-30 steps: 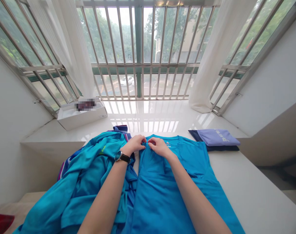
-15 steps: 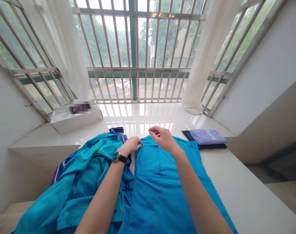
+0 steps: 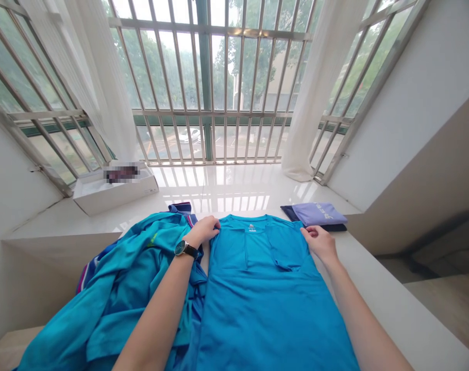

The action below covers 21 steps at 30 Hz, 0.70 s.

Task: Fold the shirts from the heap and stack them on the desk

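A blue T-shirt (image 3: 265, 304) lies flat on the white ledge, its neckline and small printed label at the far end. Both sleeves are folded inward over the body. My left hand (image 3: 206, 229), with a black-strapped watch on the wrist, pinches the shirt's left shoulder corner. At the right shoulder corner, my right hand (image 3: 320, 242) has its thumb and fingers closed on the fabric edge. Left of the shirt, a crumpled teal garment (image 3: 130, 278) is heaped close by, partly behind my left forearm.
Dark blue clothing with striped trim (image 3: 180, 207) shows under the teal heap. Folded lavender (image 3: 319, 213) and navy garments are stacked at the right. A white box (image 3: 114, 193) with a blurred item stands at the back left. Window bars and white curtains (image 3: 304, 129) border the ledge.
My right hand has moved right from the neckline to the right shoulder corner, uncovering the collar and label. My left hand stays at the left corner. The view has shifted slightly.
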Available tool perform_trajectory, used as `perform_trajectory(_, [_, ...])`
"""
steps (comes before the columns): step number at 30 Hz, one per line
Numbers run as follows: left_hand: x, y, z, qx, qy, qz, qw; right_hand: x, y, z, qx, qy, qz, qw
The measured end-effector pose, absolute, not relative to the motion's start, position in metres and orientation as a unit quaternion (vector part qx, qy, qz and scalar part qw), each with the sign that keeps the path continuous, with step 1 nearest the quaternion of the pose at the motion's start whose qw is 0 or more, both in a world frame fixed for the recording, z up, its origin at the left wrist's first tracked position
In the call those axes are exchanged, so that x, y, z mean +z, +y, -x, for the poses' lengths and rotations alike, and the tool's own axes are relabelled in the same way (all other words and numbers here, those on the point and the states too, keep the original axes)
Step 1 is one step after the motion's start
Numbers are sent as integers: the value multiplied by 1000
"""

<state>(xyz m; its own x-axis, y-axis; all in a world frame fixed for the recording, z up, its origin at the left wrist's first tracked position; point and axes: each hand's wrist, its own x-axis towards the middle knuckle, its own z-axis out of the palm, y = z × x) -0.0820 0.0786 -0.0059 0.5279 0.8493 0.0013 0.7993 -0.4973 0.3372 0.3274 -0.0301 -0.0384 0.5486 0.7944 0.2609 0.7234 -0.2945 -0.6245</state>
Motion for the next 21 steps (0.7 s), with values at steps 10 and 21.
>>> perform_trajectory(10, [-14,83,84,101,471,-863,153,-62,-18,-315,42,-531,753,386])
perform_trajectory(21, [-18,87,86,133,440,-873,161,-57,-17,-312,72,-545,773,317])
